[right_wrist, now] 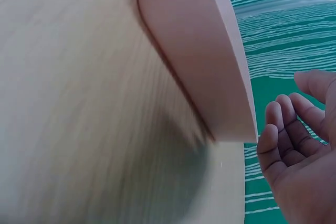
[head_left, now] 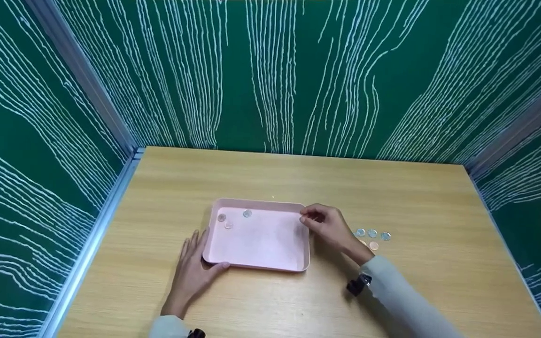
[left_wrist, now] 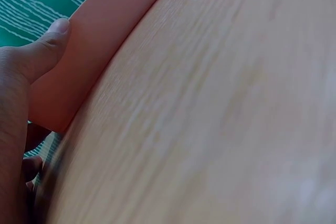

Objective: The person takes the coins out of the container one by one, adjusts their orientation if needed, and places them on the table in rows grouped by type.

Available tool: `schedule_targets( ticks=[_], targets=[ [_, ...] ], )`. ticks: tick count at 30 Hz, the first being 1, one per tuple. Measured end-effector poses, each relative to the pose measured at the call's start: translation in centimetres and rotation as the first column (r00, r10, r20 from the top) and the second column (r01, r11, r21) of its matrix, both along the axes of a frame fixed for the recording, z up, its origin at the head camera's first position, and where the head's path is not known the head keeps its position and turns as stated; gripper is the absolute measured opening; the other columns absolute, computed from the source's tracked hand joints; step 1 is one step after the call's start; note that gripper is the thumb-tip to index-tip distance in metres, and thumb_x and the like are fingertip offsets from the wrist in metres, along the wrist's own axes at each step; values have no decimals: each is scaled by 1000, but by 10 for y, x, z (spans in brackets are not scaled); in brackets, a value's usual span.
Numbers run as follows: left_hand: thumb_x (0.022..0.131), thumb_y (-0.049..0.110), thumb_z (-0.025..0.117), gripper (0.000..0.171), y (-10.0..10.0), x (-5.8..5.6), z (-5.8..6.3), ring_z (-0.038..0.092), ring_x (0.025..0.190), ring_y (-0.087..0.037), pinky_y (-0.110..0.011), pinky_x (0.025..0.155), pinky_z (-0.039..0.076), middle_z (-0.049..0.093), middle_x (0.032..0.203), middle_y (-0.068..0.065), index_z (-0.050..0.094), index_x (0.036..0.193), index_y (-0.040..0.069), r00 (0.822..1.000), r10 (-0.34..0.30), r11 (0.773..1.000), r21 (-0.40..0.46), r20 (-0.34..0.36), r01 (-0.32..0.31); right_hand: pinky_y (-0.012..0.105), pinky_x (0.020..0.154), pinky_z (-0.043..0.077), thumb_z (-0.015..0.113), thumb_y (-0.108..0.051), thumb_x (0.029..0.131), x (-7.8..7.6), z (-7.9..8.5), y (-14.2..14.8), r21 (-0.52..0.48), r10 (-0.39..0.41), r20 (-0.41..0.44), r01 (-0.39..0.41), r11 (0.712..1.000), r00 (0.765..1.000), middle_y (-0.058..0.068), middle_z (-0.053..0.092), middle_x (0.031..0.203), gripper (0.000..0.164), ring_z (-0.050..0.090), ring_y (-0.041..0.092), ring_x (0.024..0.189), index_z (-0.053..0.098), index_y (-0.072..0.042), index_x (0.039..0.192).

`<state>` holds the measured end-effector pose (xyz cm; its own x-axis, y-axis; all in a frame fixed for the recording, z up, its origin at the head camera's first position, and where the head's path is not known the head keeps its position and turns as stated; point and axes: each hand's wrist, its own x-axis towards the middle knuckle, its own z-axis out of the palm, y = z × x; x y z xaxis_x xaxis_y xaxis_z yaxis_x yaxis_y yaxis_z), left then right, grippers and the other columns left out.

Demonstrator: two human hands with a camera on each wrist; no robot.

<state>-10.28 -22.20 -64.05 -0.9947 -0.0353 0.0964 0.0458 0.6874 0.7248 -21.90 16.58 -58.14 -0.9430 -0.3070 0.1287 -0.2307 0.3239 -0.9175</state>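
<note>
A shallow pink tray (head_left: 270, 244) lies on the wooden table, with three coins near its back left: a brownish one (head_left: 222, 218), a silvery one (head_left: 247, 213) and a pale one (head_left: 228, 225). At its front left corner is my left hand (head_left: 194, 277), fingers extended along the left side and thumb on the front wall. My right hand (head_left: 329, 227) is over the back right edge of the tray. In the right wrist view, its fingers are loosely bent, thumb apart from the index finger, and no coin shows between them.
Right of the tray, several coins lie on the table, including a silvery coin (head_left: 373, 233) and a copper-coloured coin (head_left: 374, 245); the right forearm partly covers another. Green panels (head_left: 270, 75) with white wavy lines stand behind and at both sides of the table (head_left: 416, 197).
</note>
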Motion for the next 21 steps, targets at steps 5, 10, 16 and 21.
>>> schedule_targets(
  ticks=[5,10,16,21],
  targets=[
    [84,63,90,115,0,1,0,17,164,-57,-72,133,14,25,177,-32,36,174,15,1000,6,1000,-2,8,-6,24,77,60,80,-8,102,-4,3,-14,35,6,7,-7,999,1000,6,77,101,20,69,23,89,79,4,119],
    [84,62,91,115,0,-1,0,21,164,-54,-68,135,13,29,175,-32,37,173,12,1000,-8,1000,-3,-23,8,26,77,59,80,-7,101,-8,7,-30,39,60,-16,-59,997,998,6,78,102,18,69,21,88,81,1,116],
    [84,60,91,115,-2,-3,-2,27,164,-50,-60,137,10,35,172,-33,38,171,7,997,-35,999,-15,-70,34,27,80,60,80,-9,101,-13,9,-50,60,127,-32,-125,990,991,5,79,103,19,69,18,90,80,1,117],
    [84,61,90,115,-2,-3,-3,26,164,-51,-63,137,10,32,173,-34,38,172,9,998,-26,1000,-10,-65,25,28,80,60,81,-8,100,-19,6,-67,85,162,-34,-159,984,986,5,79,104,21,69,17,91,80,4,118]
  ],
)
